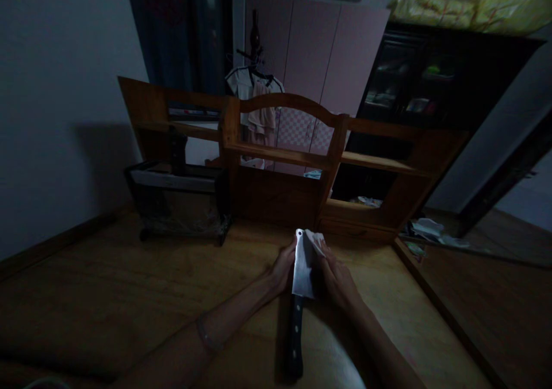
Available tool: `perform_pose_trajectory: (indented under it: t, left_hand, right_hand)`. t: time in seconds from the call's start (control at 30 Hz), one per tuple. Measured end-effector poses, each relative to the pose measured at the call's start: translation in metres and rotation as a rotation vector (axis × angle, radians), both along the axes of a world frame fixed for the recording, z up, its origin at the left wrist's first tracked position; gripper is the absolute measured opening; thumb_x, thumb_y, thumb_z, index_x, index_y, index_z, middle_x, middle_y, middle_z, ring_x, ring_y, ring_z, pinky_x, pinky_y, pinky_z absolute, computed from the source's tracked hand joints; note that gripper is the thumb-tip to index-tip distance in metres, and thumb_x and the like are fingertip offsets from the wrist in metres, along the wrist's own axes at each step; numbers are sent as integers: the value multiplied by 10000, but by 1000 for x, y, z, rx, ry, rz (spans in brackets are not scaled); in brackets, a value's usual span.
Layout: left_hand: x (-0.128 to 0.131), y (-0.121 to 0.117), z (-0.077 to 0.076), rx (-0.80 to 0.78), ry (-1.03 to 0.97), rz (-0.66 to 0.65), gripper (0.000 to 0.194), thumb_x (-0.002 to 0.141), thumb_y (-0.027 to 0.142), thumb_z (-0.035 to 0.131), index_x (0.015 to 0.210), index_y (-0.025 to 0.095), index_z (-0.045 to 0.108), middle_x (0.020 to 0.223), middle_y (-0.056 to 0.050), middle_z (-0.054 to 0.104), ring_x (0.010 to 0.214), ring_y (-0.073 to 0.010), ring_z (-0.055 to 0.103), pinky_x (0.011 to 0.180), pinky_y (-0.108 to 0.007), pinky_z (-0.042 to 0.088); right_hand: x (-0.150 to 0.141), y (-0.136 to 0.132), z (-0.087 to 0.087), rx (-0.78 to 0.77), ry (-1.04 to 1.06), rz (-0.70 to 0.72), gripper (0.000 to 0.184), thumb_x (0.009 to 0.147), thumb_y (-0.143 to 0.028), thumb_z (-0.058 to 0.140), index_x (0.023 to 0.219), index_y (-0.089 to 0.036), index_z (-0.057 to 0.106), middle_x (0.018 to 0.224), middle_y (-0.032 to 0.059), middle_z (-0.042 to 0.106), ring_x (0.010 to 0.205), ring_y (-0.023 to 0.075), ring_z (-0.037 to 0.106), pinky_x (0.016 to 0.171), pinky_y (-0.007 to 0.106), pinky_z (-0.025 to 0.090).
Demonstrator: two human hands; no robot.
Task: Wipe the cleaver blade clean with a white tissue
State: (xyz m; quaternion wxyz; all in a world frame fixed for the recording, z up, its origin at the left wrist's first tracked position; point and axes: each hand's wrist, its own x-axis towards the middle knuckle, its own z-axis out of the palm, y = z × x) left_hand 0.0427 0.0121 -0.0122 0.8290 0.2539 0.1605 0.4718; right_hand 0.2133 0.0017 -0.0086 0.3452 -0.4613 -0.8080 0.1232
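In the head view a cleaver hangs or lies over the wooden surface with its black riveted handle towards me. The blade points away and has a small hole at its far left corner. My left hand is closed on the blade's left edge, its fingers partly hidden behind the metal. On the other side my right hand pinches a folded white cloth or tissue against the far right part of the blade. I cannot tell whether the handle touches the surface.
A dark rack, with a black upright object in it, stands left on the wooden surface. Behind rises a wooden shelf frame. A raised wooden edge runs along the right. Papers or bags lie beyond it.
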Motion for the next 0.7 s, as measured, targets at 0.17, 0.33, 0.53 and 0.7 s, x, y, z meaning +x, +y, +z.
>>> perform_pose_trajectory:
  t: [0.17,0.33,0.53,0.7]
  left_hand:
    - [-4,-6,10,-63,12,42,566,942,538,412,1111,60,666,979,-139,735,942,-257,685,904,-327,481]
    - [-9,-6,9,-157,-13,104,581,954,533,367,1087,57,670,947,-145,741,937,-266,692,937,-361,469]
    - [-4,-7,12,-82,7,2,532,936,514,442,1080,62,681,955,-139,741,939,-270,691,945,-357,466]
    - [-3,-9,14,-70,67,-10,516,932,524,453,1065,84,686,948,-132,739,867,-253,697,891,-339,486]
  right_hand:
    - [-8,-17,12,85,-222,-35,481,968,-220,341,1441,-172,416,1495,96,392,1397,230,338,1134,455,344]
    - [-16,-27,20,179,-341,-21,427,913,-199,426,1308,-160,583,1368,114,555,1274,243,520,1090,413,412]
    - [0,-13,18,175,-267,-63,444,946,-201,366,1351,-135,535,1394,113,532,1324,232,461,1117,408,371]
    - [4,-4,14,77,-38,-43,444,980,-276,318,1372,-201,512,1418,84,517,1355,225,421,1126,428,332]
